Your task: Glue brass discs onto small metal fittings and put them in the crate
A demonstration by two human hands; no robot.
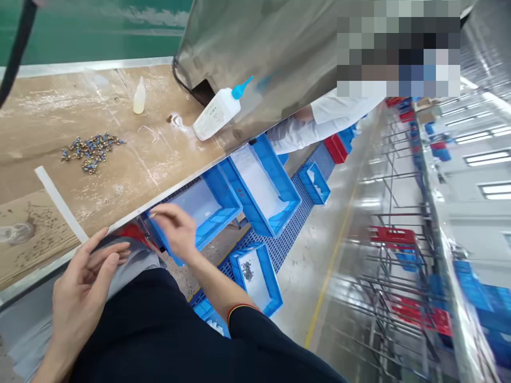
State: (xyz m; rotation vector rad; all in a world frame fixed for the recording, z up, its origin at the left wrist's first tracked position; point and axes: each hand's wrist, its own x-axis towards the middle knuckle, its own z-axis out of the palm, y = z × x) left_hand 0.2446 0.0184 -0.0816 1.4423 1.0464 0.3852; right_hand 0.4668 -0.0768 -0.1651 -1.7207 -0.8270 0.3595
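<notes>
At the bench's near edge is my left hand (82, 290), with fingers loosely curved and thumb apart; nothing shows in it. A white strip (62, 205) on the bench ends just beyond its fingertips. My right hand (178, 231) hovers over the blue bins by the bench edge, its fingers smeared by motion, so whether it holds something is unclear. A loose pile of small brass-and-blue metal parts (93, 151) lies on the bench. Beyond it stands a small translucent dropper bottle (139, 97). A white squeeze bottle with a blue nozzle (217, 114) is farther right.
Blue bins with pale linings (259, 183) sit beside the bench. A lower blue crate (255, 279) holds small dark parts. A co-worker's white sleeve (339, 114) reaches in beyond the metal panel (263, 48). Metal racks (395, 276) stand at right. A clear round dish (18, 233) is far left.
</notes>
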